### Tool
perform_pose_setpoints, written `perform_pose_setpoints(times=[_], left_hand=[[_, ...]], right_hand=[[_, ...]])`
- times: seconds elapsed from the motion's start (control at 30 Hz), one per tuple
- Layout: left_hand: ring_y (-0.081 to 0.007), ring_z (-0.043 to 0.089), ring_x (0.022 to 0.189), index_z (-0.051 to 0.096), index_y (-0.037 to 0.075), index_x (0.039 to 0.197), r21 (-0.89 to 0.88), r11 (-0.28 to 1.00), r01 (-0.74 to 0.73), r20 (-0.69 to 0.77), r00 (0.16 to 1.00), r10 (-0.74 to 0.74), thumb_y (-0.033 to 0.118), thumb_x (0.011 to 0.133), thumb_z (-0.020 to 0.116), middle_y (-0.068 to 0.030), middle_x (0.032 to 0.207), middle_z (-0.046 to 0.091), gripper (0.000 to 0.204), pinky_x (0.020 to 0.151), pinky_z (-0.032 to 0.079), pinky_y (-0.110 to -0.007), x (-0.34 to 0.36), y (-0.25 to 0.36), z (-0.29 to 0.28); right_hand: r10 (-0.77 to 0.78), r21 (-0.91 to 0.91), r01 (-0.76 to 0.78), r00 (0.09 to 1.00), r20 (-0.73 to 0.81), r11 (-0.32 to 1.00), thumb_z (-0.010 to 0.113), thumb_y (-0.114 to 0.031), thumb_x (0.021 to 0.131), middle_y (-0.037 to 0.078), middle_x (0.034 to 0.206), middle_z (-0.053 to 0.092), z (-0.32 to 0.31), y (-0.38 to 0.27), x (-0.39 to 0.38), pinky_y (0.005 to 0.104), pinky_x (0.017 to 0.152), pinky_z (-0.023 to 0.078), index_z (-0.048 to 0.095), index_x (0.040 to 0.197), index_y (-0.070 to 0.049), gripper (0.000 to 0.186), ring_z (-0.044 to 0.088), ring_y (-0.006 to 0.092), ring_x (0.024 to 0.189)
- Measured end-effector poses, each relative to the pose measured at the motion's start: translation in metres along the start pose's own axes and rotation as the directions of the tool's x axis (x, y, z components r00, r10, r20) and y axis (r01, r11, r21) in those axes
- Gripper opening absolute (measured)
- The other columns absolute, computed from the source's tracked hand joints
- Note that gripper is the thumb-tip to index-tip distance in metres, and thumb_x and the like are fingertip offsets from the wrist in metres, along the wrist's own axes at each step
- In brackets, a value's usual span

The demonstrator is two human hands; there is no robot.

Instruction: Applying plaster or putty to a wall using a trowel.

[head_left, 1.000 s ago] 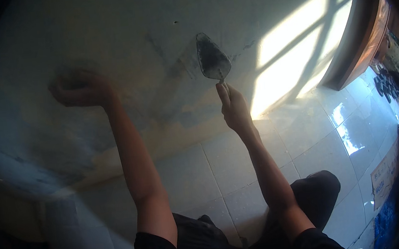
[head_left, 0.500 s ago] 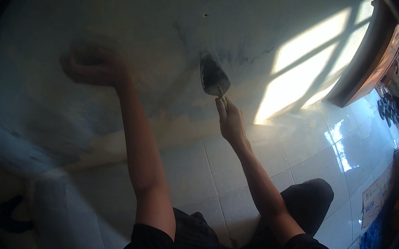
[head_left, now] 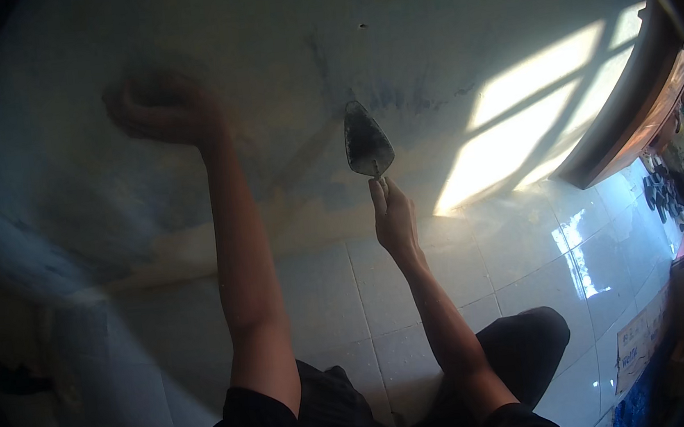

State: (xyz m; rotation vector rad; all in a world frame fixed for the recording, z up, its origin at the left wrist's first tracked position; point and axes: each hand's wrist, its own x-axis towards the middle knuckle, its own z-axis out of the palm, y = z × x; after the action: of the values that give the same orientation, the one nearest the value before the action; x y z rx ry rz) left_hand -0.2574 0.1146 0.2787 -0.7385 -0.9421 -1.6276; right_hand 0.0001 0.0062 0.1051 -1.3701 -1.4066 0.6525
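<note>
The stained pale wall (head_left: 276, 39) fills the upper view, with dark smudges and a small hole. My left hand (head_left: 161, 109) is raised against it at upper left, fingers curled; whatever they hold is too dim and blurred to make out. My right hand (head_left: 394, 212) grips the handle of a pointed metal trowel (head_left: 367, 135), whose dark blade points up the wall beneath the smudges. Whether the blade touches the surface I cannot tell.
Pale floor tiles (head_left: 533, 269) run along the wall's base beneath my legs. A brown wooden frame (head_left: 625, 116) stands on the right beside a sunlit patch. Footwear (head_left: 665, 195) is piled beyond it, and cardboard (head_left: 635, 346) lies near blue material (head_left: 629, 412) at lower right.
Compared with a second ago, my left hand is higher on the wall. My right hand and the trowel have dropped lower, away from the small hole. The view has shifted slightly.
</note>
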Motion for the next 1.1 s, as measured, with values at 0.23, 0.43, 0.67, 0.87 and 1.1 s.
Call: perform_pose_setpoints(times=[0.23,0.43,0.67,0.87,1.1], left_hand=[[-0.0445,0.043,0.121,0.051,-0.001,0.116,-0.039,0.999,0.023,-0.029,0.999,-0.025,0.040,0.092,0.054,-0.0267,0.126,0.047,0.048,0.098,0.035,-0.054,0.009,0.001,0.002],[-0.0445,0.043,0.120,0.051,-0.001,0.114,-0.012,1.000,0.007,-0.022,1.000,-0.007,0.046,0.093,0.052,-0.0270,0.126,0.047,0.052,0.098,0.035,-0.055,0.003,-0.003,0.001],[-0.0426,0.044,0.119,0.051,-0.001,0.115,-0.017,1.000,0.004,-0.009,1.000,-0.004,0.038,0.091,0.055,-0.0258,0.126,0.047,0.046,0.098,0.036,-0.053,0.002,-0.001,0.001],[-0.0397,0.046,0.115,0.049,-0.001,0.117,0.046,0.998,-0.039,-0.009,0.999,0.039,0.029,0.088,0.060,-0.0230,0.123,0.048,0.044,0.096,0.037,-0.050,0.000,-0.005,0.004],[-0.0397,0.050,0.106,0.048,-0.003,0.117,0.052,0.996,-0.071,-0.036,0.997,0.073,0.029,0.087,0.060,-0.0227,0.118,0.050,0.045,0.091,0.040,-0.050,-0.001,-0.013,0.011]], right_hand=[[0.063,-0.007,-0.062,0.997,0.053,0.998,0.048,-0.033,0.099,0.021,0.058,0.048,-0.005,-0.003,-0.009,0.0416,0.052,0.037,0.051,0.081,0.002,0.040,0.048,0.0267,0.048],[0.057,-0.058,-0.054,0.997,0.049,0.997,0.047,-0.032,0.099,0.021,0.060,0.049,0.009,0.042,-0.023,0.0418,0.052,0.038,0.052,0.083,0.003,0.039,0.048,0.0278,0.049],[0.073,0.005,-0.073,0.997,0.036,0.997,0.047,-0.032,0.100,0.020,0.059,0.047,0.016,0.043,-0.023,0.0394,0.052,0.038,0.052,0.083,0.003,0.039,0.045,0.0204,0.050],[0.089,0.025,-0.091,0.994,0.069,0.996,0.047,-0.031,0.100,0.020,0.059,0.047,0.012,0.037,-0.012,0.0386,0.052,0.038,0.052,0.083,0.003,0.039,0.045,0.0184,0.051],[0.027,0.027,-0.029,0.998,0.064,0.999,0.048,-0.031,0.099,0.020,0.060,0.049,0.009,0.010,0.002,0.0400,0.053,0.040,0.054,0.085,0.003,0.037,0.047,0.0270,0.049]])
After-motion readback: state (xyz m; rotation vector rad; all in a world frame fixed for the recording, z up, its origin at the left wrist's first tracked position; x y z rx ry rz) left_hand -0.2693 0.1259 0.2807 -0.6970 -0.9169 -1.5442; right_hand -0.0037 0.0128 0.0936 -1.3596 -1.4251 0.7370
